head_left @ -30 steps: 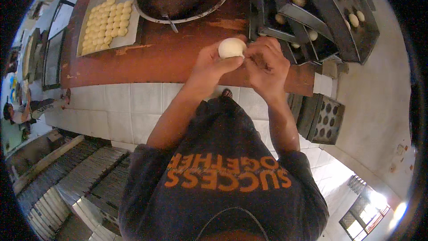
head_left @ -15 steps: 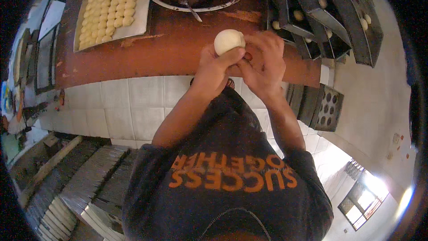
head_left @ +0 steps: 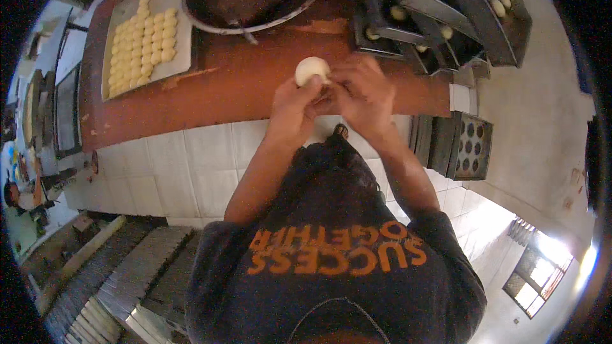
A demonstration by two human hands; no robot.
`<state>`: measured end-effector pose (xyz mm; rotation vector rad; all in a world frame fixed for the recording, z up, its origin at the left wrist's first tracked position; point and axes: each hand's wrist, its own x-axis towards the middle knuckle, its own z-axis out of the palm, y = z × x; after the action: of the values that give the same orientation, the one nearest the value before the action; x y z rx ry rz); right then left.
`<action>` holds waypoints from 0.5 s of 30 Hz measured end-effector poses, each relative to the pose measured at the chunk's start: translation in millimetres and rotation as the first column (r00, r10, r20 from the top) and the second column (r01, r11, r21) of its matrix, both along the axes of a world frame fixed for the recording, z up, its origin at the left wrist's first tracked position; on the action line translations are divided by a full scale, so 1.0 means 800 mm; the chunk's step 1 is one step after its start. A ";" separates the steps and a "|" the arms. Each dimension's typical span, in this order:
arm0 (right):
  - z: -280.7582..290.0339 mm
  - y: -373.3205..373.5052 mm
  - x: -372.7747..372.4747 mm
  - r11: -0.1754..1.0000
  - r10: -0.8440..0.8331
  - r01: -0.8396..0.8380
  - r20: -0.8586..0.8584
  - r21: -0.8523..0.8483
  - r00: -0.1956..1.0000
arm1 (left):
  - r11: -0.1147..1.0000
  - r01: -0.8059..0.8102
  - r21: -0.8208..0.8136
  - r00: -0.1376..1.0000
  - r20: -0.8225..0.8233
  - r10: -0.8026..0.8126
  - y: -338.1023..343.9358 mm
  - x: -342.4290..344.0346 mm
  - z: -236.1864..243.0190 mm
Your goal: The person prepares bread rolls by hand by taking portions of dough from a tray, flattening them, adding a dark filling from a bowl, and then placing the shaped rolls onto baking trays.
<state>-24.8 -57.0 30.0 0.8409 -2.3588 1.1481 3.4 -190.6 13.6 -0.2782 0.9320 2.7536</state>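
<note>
A smooth pale dough ball (head_left: 312,69) sits in my left hand (head_left: 292,107), held up over the red-brown worktop (head_left: 280,64). My right hand (head_left: 366,97) has its fingers pinched at the ball's right side, slightly blurred. Beyond them is a large dark bowl (head_left: 253,24) with dark contents and a metal utensil (head_left: 252,39) at its near rim. To the left, a metal tray (head_left: 181,58) holds rows of small pale dough balls (head_left: 143,44).
Dark metal tins (head_left: 426,9) at the right contain several dough balls. A cupped baking pan (head_left: 471,148) stands below at the right. Stacked trays (head_left: 145,258) lie at the lower left. A person (head_left: 19,191) appears at the far left edge.
Both hands and the dough ball have shifted slightly left. The bowl and tray sit lower-left in the view than half a second ago, as the view moved. The ball remains held.
</note>
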 end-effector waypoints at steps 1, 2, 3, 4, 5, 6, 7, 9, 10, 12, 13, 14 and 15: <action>-0.005 0.013 -0.001 1.000 0.004 -0.004 -0.016 -0.021 1.000 | 0.999 -0.032 0.022 0.999 0.031 0.031 0.017 0.001 0.001; -0.001 0.020 0.000 1.000 0.002 -0.003 -0.049 -0.030 0.999 | 0.997 -0.082 0.009 0.996 0.046 0.081 0.033 0.001 0.002; 0.002 0.029 0.003 0.999 -0.008 0.006 -0.079 -0.035 0.997 | 0.992 -0.124 -0.001 0.990 0.062 0.124 0.054 -0.001 0.002; 0.004 0.044 0.004 0.999 -0.019 0.015 -0.109 -0.041 0.994 | 0.986 -0.166 -0.010 0.983 0.078 0.166 0.076 -0.002 0.002; -0.004 0.067 0.003 0.995 -0.025 0.015 -0.100 -0.098 0.995 | 0.990 -0.142 0.003 0.985 0.103 0.141 0.102 -0.003 0.005; -0.010 0.091 0.002 0.997 -0.039 0.032 -0.095 -0.071 0.995 | 0.990 -0.143 0.015 0.985 0.104 0.140 0.128 0.000 0.005; -0.015 0.119 0.001 0.998 -0.055 0.051 -0.090 -0.043 0.994 | 0.990 -0.142 0.028 0.985 0.104 0.138 0.155 0.004 0.002; -0.024 0.171 0.003 0.996 -0.073 0.070 -0.060 -0.054 0.996 | 0.993 -0.109 0.034 0.989 0.106 0.105 0.200 0.003 -0.006; -0.026 0.195 0.005 0.993 -0.071 0.067 -0.042 -0.094 0.997 | 0.998 -0.065 -0.018 0.994 0.088 0.066 0.218 0.002 -0.006; -0.028 0.242 0.012 0.985 -0.090 0.088 -0.013 -0.151 0.996 | 0.991 0.035 -0.132 0.998 0.061 -0.028 0.252 0.001 -0.005; -0.028 0.265 0.016 0.980 -0.112 0.110 -0.003 -0.164 0.994 | 0.981 0.054 -0.188 0.998 0.035 -0.049 0.271 -0.004 -0.008; -0.028 0.285 0.021 0.971 -0.145 0.146 0.015 -0.187 0.989 | 0.963 0.086 -0.255 0.996 0.017 -0.084 0.289 -0.007 -0.013; -0.028 0.303 0.026 0.975 -0.162 0.162 0.014 -0.154 0.987 | 0.943 0.122 -0.311 0.992 0.005 -0.127 0.308 -0.008 -0.021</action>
<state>-3.8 185.1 8.0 0.5836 -2.2575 1.2441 -3.4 55.4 -3.0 -0.2396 1.3406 2.4914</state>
